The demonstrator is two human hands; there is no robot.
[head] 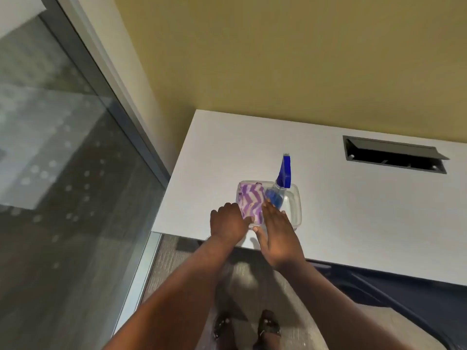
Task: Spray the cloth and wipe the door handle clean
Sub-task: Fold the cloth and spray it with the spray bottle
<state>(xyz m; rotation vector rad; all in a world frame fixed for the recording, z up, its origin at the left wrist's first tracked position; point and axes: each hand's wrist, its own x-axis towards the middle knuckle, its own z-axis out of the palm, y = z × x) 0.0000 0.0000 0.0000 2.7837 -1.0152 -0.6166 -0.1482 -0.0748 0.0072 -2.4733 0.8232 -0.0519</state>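
A purple-and-white zigzag cloth (250,202) lies folded in the left half of a clear plastic tray (295,210) on a white desk. A blue spray bottle (279,184) lies in the same tray, its nozzle pointing away from me. My left hand (228,219) rests on the cloth's near left corner, fingers curled and thumb pressed onto the fabric. My right hand (275,228) is stretched flat over the tray's near rim, fingertips touching the bottle's body without wrapping it. No door handle is in view.
The white desk (353,223) meets a yellow wall, and an open cable slot (394,157) is set into its top at the back right. A glass panel with a metal frame (75,147) stands on the left. My feet are on grey carpet below.
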